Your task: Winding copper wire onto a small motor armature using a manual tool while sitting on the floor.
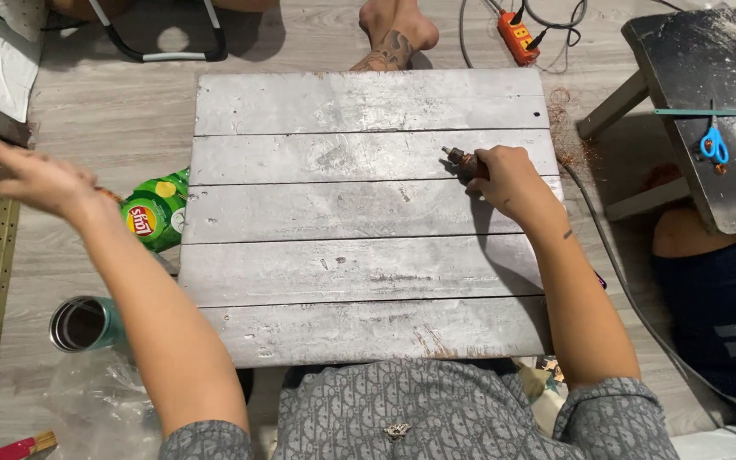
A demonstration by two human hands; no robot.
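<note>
Grey patterned sleeves lead out to both hands: the right hand [511, 177] has its grip closed around a small brown rotary tool [462, 162] on the plank worktop [359, 255], long axis pointing up-left from the fist. Well apart, the left hand [36, 177] hangs spread, holding nothing, beyond the worktop's left edge above a green snack bag [157, 213].

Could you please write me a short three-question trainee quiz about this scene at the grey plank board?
1. True or false: the right hand grips a small brown tool on the plank board.
2. Which lies nearest the left hand? A) blue scissors B) green snack bag C) orange power strip
3. What open container stands on the floor at the lower left?

Key: 1 true; 2 B; 3 a metal cup.
</note>
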